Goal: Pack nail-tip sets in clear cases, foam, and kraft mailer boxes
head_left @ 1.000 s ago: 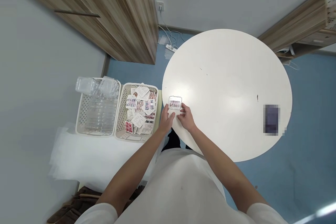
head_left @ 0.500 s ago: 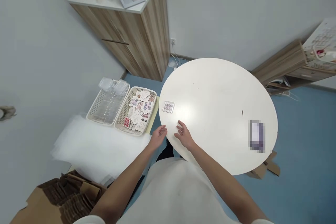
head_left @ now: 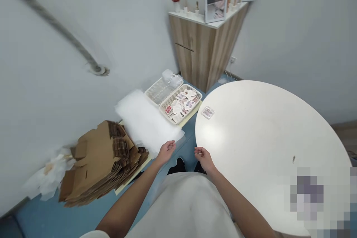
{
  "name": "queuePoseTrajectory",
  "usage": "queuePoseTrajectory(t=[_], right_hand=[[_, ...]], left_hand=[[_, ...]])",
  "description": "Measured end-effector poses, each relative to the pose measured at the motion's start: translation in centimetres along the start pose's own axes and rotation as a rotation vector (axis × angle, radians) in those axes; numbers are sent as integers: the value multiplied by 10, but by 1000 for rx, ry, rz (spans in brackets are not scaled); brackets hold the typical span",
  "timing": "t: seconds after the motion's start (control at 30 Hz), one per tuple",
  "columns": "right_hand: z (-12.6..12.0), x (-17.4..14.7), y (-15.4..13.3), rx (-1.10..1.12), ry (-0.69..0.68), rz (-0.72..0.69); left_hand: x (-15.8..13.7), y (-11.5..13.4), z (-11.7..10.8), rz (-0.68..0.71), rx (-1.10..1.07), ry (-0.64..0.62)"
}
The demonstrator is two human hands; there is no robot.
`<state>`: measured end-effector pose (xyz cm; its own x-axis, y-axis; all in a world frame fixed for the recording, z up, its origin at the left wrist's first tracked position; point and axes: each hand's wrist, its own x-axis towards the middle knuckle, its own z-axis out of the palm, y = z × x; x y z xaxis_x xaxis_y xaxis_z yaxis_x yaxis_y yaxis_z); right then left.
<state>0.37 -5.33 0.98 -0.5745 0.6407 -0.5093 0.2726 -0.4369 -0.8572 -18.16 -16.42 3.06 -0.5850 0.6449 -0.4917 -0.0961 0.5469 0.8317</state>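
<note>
My left hand [head_left: 166,151] hovers in front of me beside a stack of white foam sheets [head_left: 147,119], its fingers apart and holding nothing. At the near left edge of the round white table [head_left: 267,126], my right hand [head_left: 204,157] is also empty, with fingers loosely bent and spaced. A small clear case [head_left: 208,112] with rows of little pinkish pieces lies on the table's left side, beyond my right hand. Past the foam, a white basket [head_left: 164,116] holds a heap of printed cards [head_left: 180,106]. Behind it another basket [head_left: 150,93] contains clear plastic packs.
Flattened brown cardboard boxes [head_left: 95,163] are stacked at the left, beside crumpled white plastic [head_left: 55,171]. A wood-grain cabinet [head_left: 195,55] with a framed picture [head_left: 216,2] stands in the corner. A blurred-out object [head_left: 306,193] sits at the table's right.
The view has turned left, so the baskets, case and table appear further right and the cardboard stack shows fully. Both hands stay empty; my right hand is now at the table's edge.
</note>
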Motion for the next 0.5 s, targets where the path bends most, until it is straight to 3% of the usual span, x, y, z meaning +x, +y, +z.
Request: queuePoseTrajectory(t=[0.3,0.5], right_hand=[[75,31,-19,-126,-173,-70],[127,23,-7,-229,-338,-38]], left_hand=[[-24,-33,-66,96,-83,185],[-28,-45,-82,137,-161,199]])
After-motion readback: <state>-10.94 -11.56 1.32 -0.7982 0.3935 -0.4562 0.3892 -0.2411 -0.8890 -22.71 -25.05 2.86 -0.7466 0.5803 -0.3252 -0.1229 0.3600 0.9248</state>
